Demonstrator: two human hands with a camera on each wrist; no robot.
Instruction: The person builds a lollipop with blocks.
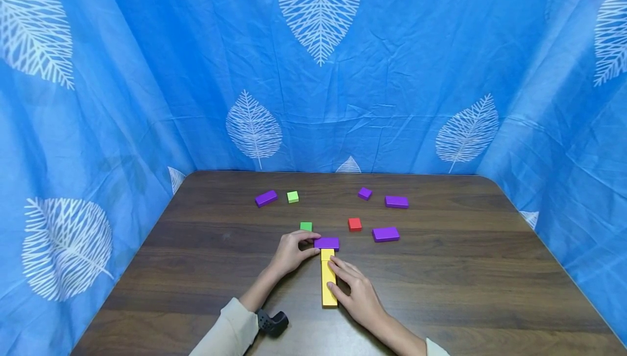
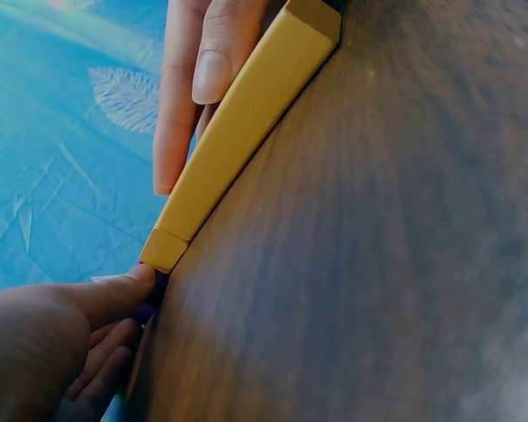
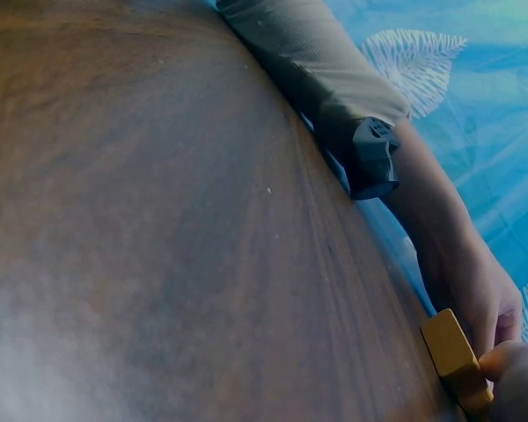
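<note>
A long yellow block (image 1: 329, 290) lies lengthwise on the table, with a small yellow block (image 1: 327, 254) at its far end. Across that end sits a purple block (image 1: 326, 243), forming a T with the yellow ones. My left hand (image 1: 289, 255) pinches the purple block's left end between thumb and index finger. Resting on the yellow blocks, my right hand (image 1: 360, 296) has its fingers extended and touching them. In the left wrist view, the right fingers (image 2: 178, 114) lie against the long yellow block. The right wrist view hides most of the right hand.
Behind the left hand lies a green block (image 1: 306, 226). A red block (image 1: 355, 225) and a purple block (image 1: 386, 234) are to the right. Farther back are a light green block (image 1: 293, 197) and several purple blocks (image 1: 266, 198). A blue leaf-patterned curtain (image 1: 313, 116) surrounds the table.
</note>
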